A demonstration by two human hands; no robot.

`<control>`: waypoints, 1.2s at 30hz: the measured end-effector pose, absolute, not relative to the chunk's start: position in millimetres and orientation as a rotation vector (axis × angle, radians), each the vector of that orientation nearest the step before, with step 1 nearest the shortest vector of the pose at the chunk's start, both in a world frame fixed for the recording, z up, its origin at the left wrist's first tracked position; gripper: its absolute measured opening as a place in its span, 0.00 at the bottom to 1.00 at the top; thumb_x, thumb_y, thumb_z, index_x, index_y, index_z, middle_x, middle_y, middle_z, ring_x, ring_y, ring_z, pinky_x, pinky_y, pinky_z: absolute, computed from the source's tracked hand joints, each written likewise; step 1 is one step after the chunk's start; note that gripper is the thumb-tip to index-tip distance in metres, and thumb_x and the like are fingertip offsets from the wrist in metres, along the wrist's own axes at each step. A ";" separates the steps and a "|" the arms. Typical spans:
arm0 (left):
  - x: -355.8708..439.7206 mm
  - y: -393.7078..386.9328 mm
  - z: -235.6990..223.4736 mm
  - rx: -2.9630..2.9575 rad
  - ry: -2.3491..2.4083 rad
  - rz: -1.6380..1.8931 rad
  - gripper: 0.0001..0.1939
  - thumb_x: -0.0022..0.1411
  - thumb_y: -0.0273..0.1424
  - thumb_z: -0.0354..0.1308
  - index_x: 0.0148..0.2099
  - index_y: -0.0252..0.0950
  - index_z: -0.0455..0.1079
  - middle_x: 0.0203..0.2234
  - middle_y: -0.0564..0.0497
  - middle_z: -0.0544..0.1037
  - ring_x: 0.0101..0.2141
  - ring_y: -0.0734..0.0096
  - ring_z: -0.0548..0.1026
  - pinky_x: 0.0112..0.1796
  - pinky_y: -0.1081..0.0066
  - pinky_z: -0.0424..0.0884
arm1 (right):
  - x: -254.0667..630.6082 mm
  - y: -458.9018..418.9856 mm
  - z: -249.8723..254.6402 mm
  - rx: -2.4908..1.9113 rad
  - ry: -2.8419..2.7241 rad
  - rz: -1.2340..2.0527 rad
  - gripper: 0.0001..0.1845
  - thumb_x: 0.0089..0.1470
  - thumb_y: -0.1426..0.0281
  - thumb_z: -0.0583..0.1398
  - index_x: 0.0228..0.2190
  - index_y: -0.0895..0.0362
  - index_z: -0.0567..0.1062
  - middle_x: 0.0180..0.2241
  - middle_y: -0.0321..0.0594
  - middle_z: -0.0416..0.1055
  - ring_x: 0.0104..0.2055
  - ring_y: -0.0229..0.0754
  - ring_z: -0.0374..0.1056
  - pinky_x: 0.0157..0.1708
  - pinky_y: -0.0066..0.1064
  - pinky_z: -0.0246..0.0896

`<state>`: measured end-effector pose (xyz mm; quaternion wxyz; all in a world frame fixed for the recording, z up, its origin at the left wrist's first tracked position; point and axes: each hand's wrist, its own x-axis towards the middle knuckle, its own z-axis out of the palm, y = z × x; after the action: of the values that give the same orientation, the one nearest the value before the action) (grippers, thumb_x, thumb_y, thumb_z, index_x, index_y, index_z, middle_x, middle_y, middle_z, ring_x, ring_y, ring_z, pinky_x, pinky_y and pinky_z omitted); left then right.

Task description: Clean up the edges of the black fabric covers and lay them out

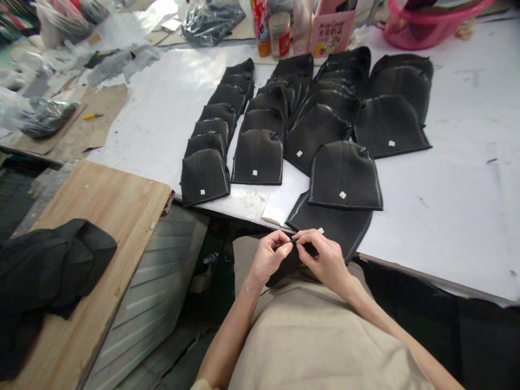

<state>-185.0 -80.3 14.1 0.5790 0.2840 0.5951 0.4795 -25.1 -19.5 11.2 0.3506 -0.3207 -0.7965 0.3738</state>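
Close to my body, at the table's front edge, my left hand (273, 253) and my right hand (320, 253) meet fingertip to fingertip. Both pinch the edge of a black fabric piece (340, 230) with a small white tag. That piece lies partly on the table and hangs down toward my lap; its lower part is hidden by my hands. Another black piece (345, 173) with a white tag overlaps its far end. Further black pieces (258, 151) of the same kind lie in overlapping rows beyond.
The white table (447, 216) stretches ahead and right. At the back stand a pink carton (332, 32), a jar (280, 35) and a pink basket (430, 27). A wooden board (134, 200) with black cloth (60, 265) is at left. A yellow cutter (92, 116) lies on cardboard.
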 end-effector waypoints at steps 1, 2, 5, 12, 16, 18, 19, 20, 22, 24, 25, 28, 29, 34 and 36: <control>-185.9 -80.9 14.4 0.660 1.356 1.127 0.08 0.57 0.33 0.61 0.32 0.33 0.68 0.24 0.56 0.67 0.25 0.78 0.62 0.27 0.77 0.59 | -25.9 -19.6 11.0 -0.855 -2.047 0.983 0.08 0.58 0.78 0.58 0.33 0.53 0.68 0.37 0.41 0.75 0.39 0.41 0.74 0.40 0.31 0.68; -186.7 -81.3 15.0 0.656 1.324 1.128 0.08 0.56 0.33 0.62 0.33 0.33 0.68 0.24 0.55 0.68 0.25 0.78 0.62 0.27 0.77 0.60 | -26.4 -19.5 10.9 -0.881 -2.033 0.996 0.08 0.57 0.78 0.58 0.33 0.53 0.68 0.36 0.40 0.75 0.38 0.41 0.74 0.39 0.30 0.68; -187.3 -81.5 17.8 0.645 1.316 1.094 0.09 0.54 0.32 0.64 0.34 0.34 0.68 0.24 0.56 0.69 0.24 0.79 0.63 0.26 0.78 0.60 | -26.4 -18.9 11.4 -0.932 -2.008 1.043 0.07 0.57 0.78 0.58 0.32 0.54 0.68 0.35 0.39 0.75 0.37 0.40 0.73 0.40 0.30 0.67; -184.3 -81.4 20.5 0.599 1.350 1.080 0.11 0.56 0.34 0.64 0.32 0.34 0.67 0.23 0.56 0.69 0.22 0.80 0.64 0.24 0.78 0.60 | -27.1 -18.5 12.6 -0.990 -1.998 1.102 0.07 0.56 0.77 0.59 0.31 0.54 0.68 0.33 0.37 0.75 0.35 0.39 0.72 0.39 0.29 0.65; -184.2 -81.6 20.1 0.601 1.333 1.105 0.12 0.56 0.34 0.65 0.32 0.33 0.67 0.23 0.56 0.69 0.23 0.80 0.64 0.24 0.78 0.60 | -28.4 -18.7 12.7 -1.015 -1.984 1.101 0.07 0.55 0.77 0.59 0.30 0.54 0.68 0.32 0.36 0.74 0.34 0.39 0.71 0.38 0.29 0.64; -183.9 -81.4 20.3 0.605 1.327 1.108 0.12 0.56 0.34 0.65 0.31 0.33 0.67 0.23 0.56 0.68 0.23 0.80 0.63 0.25 0.79 0.60 | -28.4 -18.9 13.2 -1.022 -1.979 1.103 0.07 0.54 0.78 0.59 0.30 0.54 0.68 0.32 0.36 0.74 0.33 0.39 0.71 0.38 0.29 0.64; -183.8 -81.3 20.5 0.611 1.327 1.109 0.12 0.56 0.34 0.65 0.31 0.33 0.67 0.23 0.56 0.68 0.23 0.80 0.63 0.25 0.79 0.60 | -28.3 -19.0 13.4 -1.026 -1.978 1.105 0.07 0.54 0.78 0.59 0.30 0.54 0.68 0.32 0.36 0.74 0.33 0.39 0.71 0.37 0.29 0.64; -183.5 -81.2 20.6 0.619 1.330 1.110 0.11 0.56 0.33 0.65 0.31 0.33 0.67 0.23 0.56 0.68 0.23 0.80 0.63 0.25 0.79 0.60 | -28.3 -19.1 13.5 -1.032 -1.978 1.109 0.07 0.54 0.78 0.59 0.29 0.54 0.68 0.31 0.36 0.74 0.33 0.39 0.71 0.37 0.29 0.64; -183.1 -81.2 20.7 0.635 1.342 1.119 0.11 0.56 0.33 0.65 0.30 0.33 0.67 0.22 0.56 0.68 0.23 0.80 0.63 0.25 0.79 0.60 | -28.3 -19.2 13.4 -1.055 -1.975 1.121 0.07 0.53 0.78 0.59 0.29 0.54 0.68 0.31 0.36 0.74 0.33 0.39 0.71 0.36 0.29 0.63; -182.7 -81.5 20.4 0.638 1.352 1.120 0.12 0.56 0.33 0.66 0.30 0.33 0.67 0.22 0.57 0.68 0.23 0.80 0.62 0.25 0.79 0.60 | -28.5 -19.2 13.1 -1.076 -1.973 1.135 0.06 0.53 0.77 0.59 0.29 0.54 0.68 0.30 0.35 0.73 0.32 0.39 0.70 0.35 0.29 0.63; -182.7 -81.6 20.2 0.632 1.357 1.115 0.12 0.56 0.34 0.66 0.30 0.33 0.67 0.22 0.57 0.68 0.23 0.80 0.62 0.25 0.79 0.60 | -28.7 -19.3 12.9 -1.081 -1.975 1.142 0.06 0.53 0.77 0.59 0.29 0.54 0.69 0.29 0.35 0.73 0.31 0.39 0.70 0.35 0.29 0.63; -183.1 -81.8 20.4 0.619 1.380 1.088 0.14 0.57 0.38 0.66 0.31 0.33 0.69 0.23 0.56 0.70 0.23 0.80 0.64 0.25 0.79 0.60 | -29.3 -19.7 12.7 -1.075 -1.975 1.173 0.06 0.54 0.76 0.59 0.29 0.54 0.69 0.29 0.35 0.73 0.31 0.39 0.69 0.34 0.29 0.63; -183.6 -81.7 20.9 0.619 1.387 1.082 0.14 0.57 0.39 0.66 0.32 0.32 0.69 0.23 0.55 0.70 0.23 0.79 0.64 0.25 0.78 0.60 | -29.3 -19.7 12.8 -1.068 -1.967 1.189 0.05 0.54 0.76 0.59 0.29 0.54 0.69 0.30 0.35 0.73 0.31 0.39 0.69 0.34 0.29 0.63; -188.9 -81.4 25.3 0.556 1.353 1.124 0.17 0.57 0.41 0.66 0.32 0.32 0.69 0.21 0.55 0.70 0.21 0.80 0.64 0.24 0.78 0.60 | -26.0 -17.7 16.1 -0.952 -1.908 1.367 0.04 0.56 0.73 0.62 0.34 0.54 0.71 0.35 0.37 0.74 0.38 0.41 0.71 0.40 0.31 0.65; -192.2 -82.2 26.6 0.546 1.346 1.125 0.17 0.56 0.41 0.67 0.31 0.32 0.69 0.21 0.55 0.70 0.21 0.80 0.63 0.23 0.78 0.59 | -23.5 -15.3 18.6 -0.921 -1.911 1.460 0.06 0.56 0.71 0.64 0.37 0.53 0.72 0.36 0.37 0.74 0.39 0.42 0.71 0.40 0.31 0.65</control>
<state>-192.2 -82.2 26.6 0.6068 0.2363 0.5823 0.4868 -23.5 -15.3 18.6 0.2793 -0.3434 -0.7125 0.5445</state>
